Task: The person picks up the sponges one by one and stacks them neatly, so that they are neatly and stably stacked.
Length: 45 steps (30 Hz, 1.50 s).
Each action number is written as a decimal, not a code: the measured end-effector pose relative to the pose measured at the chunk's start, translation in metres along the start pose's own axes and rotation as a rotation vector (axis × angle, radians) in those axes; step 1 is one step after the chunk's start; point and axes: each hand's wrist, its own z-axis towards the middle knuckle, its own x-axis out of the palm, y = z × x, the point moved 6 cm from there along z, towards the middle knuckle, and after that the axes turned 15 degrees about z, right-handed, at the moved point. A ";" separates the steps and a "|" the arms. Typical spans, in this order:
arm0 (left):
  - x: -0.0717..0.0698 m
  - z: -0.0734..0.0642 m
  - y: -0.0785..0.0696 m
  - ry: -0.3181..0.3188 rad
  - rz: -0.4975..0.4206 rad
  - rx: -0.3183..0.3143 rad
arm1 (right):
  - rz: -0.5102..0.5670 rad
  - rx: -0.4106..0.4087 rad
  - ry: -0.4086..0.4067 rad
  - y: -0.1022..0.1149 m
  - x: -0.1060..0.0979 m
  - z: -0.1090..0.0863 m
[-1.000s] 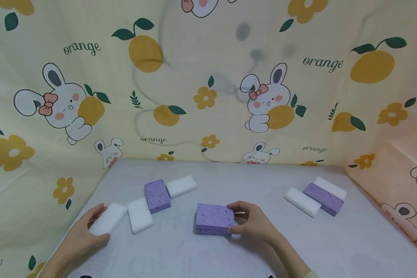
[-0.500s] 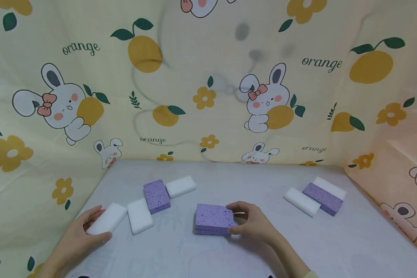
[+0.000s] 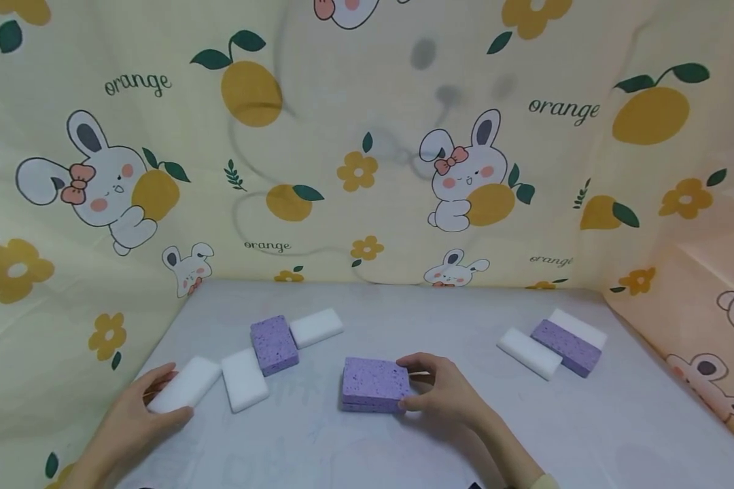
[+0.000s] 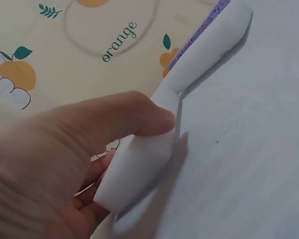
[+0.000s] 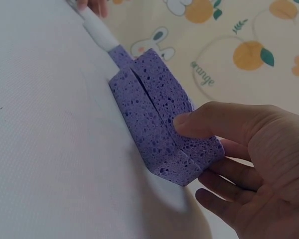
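Note:
My left hand [image 3: 137,414] holds a white sponge block [image 3: 186,385] at the table's left, thumb along the near edge and fingers behind. In the left wrist view this block meets the end of a second white block [image 4: 214,45]. Near the middle, two purple porous sponges lie stacked, the upper sponge [image 3: 376,378] over a lower sponge [image 5: 129,107]. My right hand [image 3: 443,390] pinches the upper one at its right end. Its thumb [image 5: 189,124] presses the near side, while the other fingers reach round the end.
Right of the left-hand block, a white block [image 3: 245,380], a purple sponge [image 3: 274,345] and another white block [image 3: 317,328] form a slanting row. At the far right a purple sponge [image 3: 565,348] lies between two white blocks. A printed cloth [image 3: 318,136] hangs behind the table.
The head view has turned very slightly, so the whole scene sits a little further left. Both hands keep their hold, and the sponges stay in place.

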 end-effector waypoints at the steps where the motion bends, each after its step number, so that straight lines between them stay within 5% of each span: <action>1: -0.001 -0.001 0.000 -0.010 0.005 0.002 | -0.001 -0.001 0.002 0.000 0.000 0.000; 12: -0.007 -0.002 0.002 -0.099 0.010 -0.070 | -0.009 0.003 0.009 -0.001 0.000 0.000; 21: -0.014 -0.007 -0.005 -0.251 -0.022 -0.042 | 0.003 0.007 0.010 -0.001 0.000 -0.001; 29: -0.013 -0.012 -0.031 -0.314 -0.058 0.072 | 0.023 0.005 0.016 -0.002 0.002 0.000; 37: -0.006 -0.018 -0.058 -0.305 -0.121 0.218 | 0.052 -0.007 0.019 -0.003 0.003 0.001; 45: 0.004 -0.025 -0.083 -0.273 -0.130 0.277 | 0.067 0.012 0.010 -0.002 0.001 -0.001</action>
